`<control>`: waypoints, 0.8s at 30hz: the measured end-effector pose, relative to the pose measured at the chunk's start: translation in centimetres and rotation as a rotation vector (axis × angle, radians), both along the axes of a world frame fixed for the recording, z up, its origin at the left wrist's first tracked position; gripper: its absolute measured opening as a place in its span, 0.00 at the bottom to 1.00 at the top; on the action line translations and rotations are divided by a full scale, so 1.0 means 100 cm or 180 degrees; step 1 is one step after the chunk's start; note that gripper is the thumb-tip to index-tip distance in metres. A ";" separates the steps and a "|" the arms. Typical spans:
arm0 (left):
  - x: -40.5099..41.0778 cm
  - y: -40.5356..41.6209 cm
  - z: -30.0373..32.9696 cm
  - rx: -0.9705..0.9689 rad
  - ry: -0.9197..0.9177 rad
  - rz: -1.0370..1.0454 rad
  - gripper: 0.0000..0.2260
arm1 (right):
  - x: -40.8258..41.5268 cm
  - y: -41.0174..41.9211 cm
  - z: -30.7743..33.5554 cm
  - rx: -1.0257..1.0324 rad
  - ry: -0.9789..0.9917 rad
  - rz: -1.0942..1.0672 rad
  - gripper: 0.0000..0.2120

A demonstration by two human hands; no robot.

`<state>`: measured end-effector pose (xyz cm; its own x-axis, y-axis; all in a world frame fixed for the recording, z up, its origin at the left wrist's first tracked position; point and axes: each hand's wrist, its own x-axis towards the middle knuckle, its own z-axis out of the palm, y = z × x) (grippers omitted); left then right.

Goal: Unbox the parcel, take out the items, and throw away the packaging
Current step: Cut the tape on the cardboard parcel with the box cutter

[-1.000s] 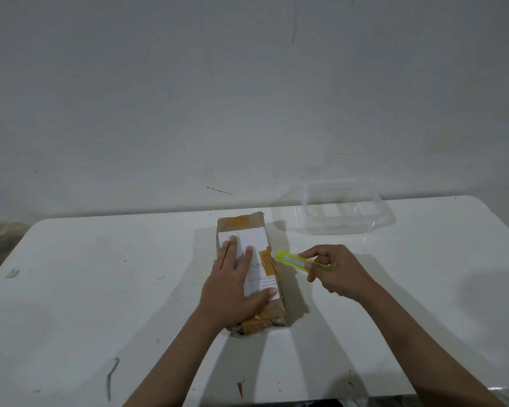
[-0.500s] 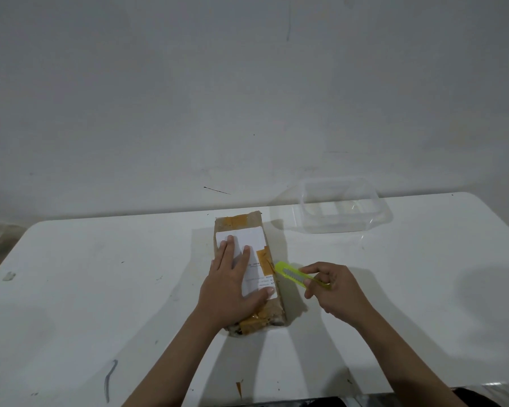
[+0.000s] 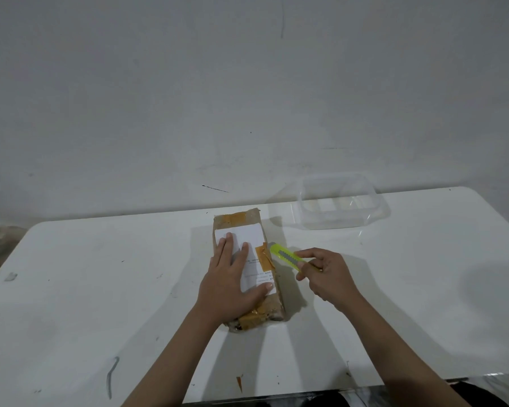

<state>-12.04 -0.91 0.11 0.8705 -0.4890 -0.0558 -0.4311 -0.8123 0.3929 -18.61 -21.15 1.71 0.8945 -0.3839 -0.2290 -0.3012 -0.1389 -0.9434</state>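
Observation:
A brown parcel (image 3: 241,220) wrapped in tan tape, with a white shipping label, lies lengthwise in the middle of the white table (image 3: 100,289). My left hand (image 3: 229,286) lies flat on top of it, fingers spread, pressing it down. My right hand (image 3: 326,274) holds a yellow-green utility knife (image 3: 285,256) just right of the parcel. The knife's tip sits at the parcel's upper right edge, beside a strip of tape.
A clear plastic container (image 3: 340,201) stands at the back right of the table, near the wall. Some clutter shows at the far left edge beyond the table. The table's front edge runs close to my body.
My right hand has brought the knife in and forward until its tip is at the parcel's right edge. The left hand has stayed flat on the parcel.

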 end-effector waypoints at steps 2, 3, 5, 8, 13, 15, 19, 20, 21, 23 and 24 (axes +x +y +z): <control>0.000 0.000 0.000 -0.0012 -0.0001 0.0006 0.46 | 0.001 0.002 0.001 0.0004 0.0002 0.0065 0.07; 0.000 0.000 0.000 -0.0019 0.0001 0.0011 0.46 | 0.001 0.002 0.001 -0.0003 0.0006 0.0088 0.07; 0.000 0.000 0.000 -0.0017 0.0011 0.0013 0.47 | 0.000 0.001 0.002 -0.0027 0.0034 0.0129 0.07; 0.000 0.000 0.000 -0.0026 0.0007 0.0000 0.47 | -0.004 0.000 0.003 -0.0117 0.0071 0.0191 0.09; 0.001 0.001 -0.002 -0.0078 0.0002 0.0010 0.46 | -0.011 -0.003 0.008 -0.0270 0.0064 0.0277 0.08; 0.001 0.001 -0.003 -0.0089 -0.0002 0.0010 0.46 | -0.015 -0.006 0.010 -0.0286 0.0052 0.0321 0.08; 0.000 0.001 -0.003 -0.0052 -0.0035 -0.0005 0.46 | -0.019 -0.006 0.009 -0.0324 0.0055 0.0329 0.08; 0.000 0.000 -0.002 -0.0030 -0.0038 -0.0006 0.46 | -0.018 -0.005 0.008 -0.0318 0.0063 0.0306 0.08; 0.000 0.000 -0.002 -0.0006 -0.0039 -0.0008 0.46 | -0.017 -0.004 0.006 -0.0298 0.0072 0.0281 0.08; -0.001 0.000 -0.001 0.0029 -0.0029 -0.0002 0.46 | -0.019 -0.001 0.003 -0.0252 0.0080 0.0256 0.08; -0.001 0.000 0.000 0.0034 -0.0020 0.0005 0.46 | -0.021 -0.001 0.003 -0.0243 0.0070 0.0260 0.08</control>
<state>-12.11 -0.94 0.10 0.8716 -0.4871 -0.0557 -0.4323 -0.8171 0.3815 -20.74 -21.21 1.98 0.9186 -0.3269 -0.2219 -0.3064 -0.2350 -0.9224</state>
